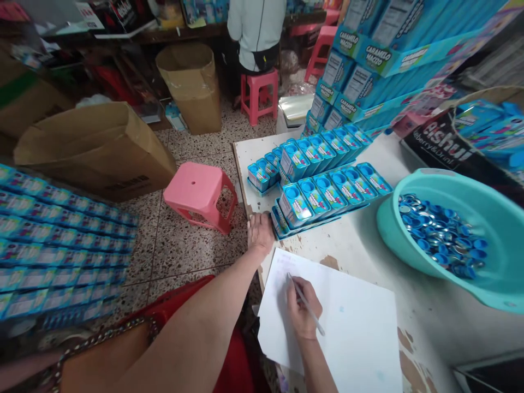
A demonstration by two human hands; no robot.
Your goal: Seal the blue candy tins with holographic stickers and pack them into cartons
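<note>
My right hand (pixel 303 311) grips a thin whitish pen (pixel 315 321), its tip touching a large white sheet of paper (pixel 360 333) near the upper left corner. Faint writing shows there, too blurred to read. Flat on the table's left edge lies my left hand (pixel 261 232), fingers stretched forward and nothing in them. Its fingertips are beside a tray of blue candy boxes (pixel 295 204) marked "Caramelo Macizo", each with a round recess on top. Behind that tray stand further rows of the same boxes (pixel 295 159).
On the right, a turquoise basin (pixel 388 218) holds many blue caps (pixel 446 240). Tall stacks of blue cartons (pixel 368 71) rise at the back. A pink stool (pixel 196 185), cardboard boxes (pixel 82 147) and stacked blue boxes (pixel 61 240) stand left. A person (pixel 260 33) sits farther off.
</note>
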